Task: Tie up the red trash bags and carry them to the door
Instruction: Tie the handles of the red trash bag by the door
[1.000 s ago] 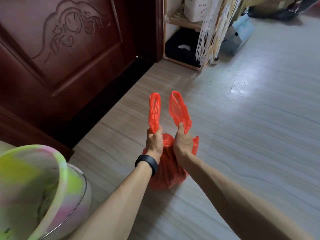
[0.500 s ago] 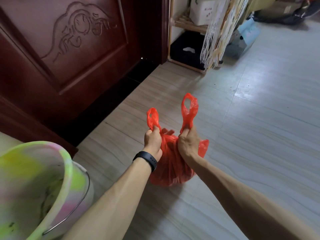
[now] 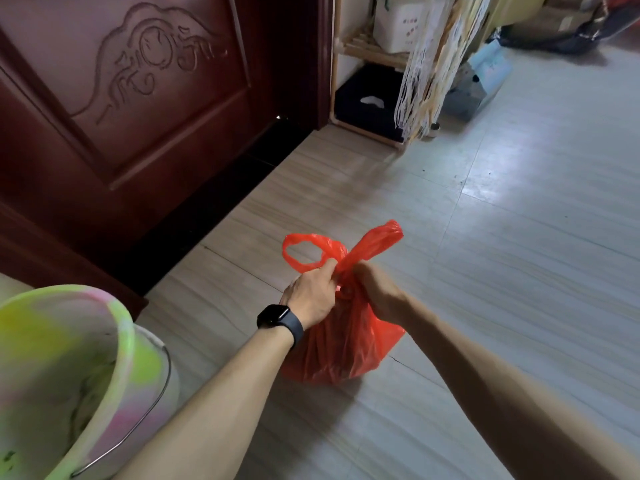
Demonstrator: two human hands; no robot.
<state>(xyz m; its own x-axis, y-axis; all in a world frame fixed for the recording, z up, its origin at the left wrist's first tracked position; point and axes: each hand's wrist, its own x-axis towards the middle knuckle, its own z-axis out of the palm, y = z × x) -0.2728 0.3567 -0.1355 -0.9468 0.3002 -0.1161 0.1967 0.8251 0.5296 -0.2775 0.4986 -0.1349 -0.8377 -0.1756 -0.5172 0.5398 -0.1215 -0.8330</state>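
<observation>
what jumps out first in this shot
A red bag sits mid-frame on the pale floor, with the left hand and right hand each gripping one of its handles above it. A dark carved door fills the upper left, and a green and pink bucket crowds the bottom left corner.

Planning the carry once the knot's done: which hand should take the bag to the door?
Probably the left hand: it grips the open handle loop of the red bag on the side facing the door. The right hand grips the far handle.
</observation>
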